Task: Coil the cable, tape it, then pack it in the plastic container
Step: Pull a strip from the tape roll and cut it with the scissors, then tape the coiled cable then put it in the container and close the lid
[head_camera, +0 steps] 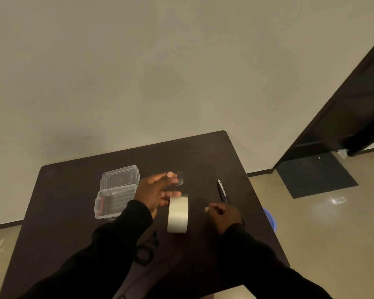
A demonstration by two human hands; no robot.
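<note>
Nearest the person, a coiled black cable (144, 253) is lying on the dark brown table (63, 212), near-left of the pale roll of clear tape (178, 214). The left hand (153, 194) is gripping that roll, pinching a pulled strip of tape (178, 179). Right of the roll, the right hand (224, 214) is curling loosely, holding nothing visible. Far-left is sitting an open clear plastic container (115, 198); far-right, a black-handled knife (222, 192).

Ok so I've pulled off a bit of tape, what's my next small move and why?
Probably carry the tape strip in your left hand down to the coiled cable near the table's front edge; the cable looks untaped, and the container already stands open.
</note>
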